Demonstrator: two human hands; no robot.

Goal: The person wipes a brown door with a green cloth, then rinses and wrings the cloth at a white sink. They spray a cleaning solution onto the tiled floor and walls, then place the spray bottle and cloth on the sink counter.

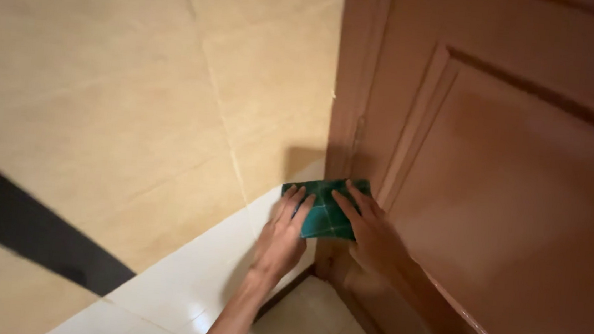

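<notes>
both hands (pixel 327 227) flat on green cloth (pixel 323 206) against brown door (pixel 509 193), beige tiled wall (pixel 139 89) beside

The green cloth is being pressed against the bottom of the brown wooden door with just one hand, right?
Not quite: both hands are on it. The head view shows the left hand and the right hand pressing the green cloth against the bottom of the brown wooden door.
</notes>
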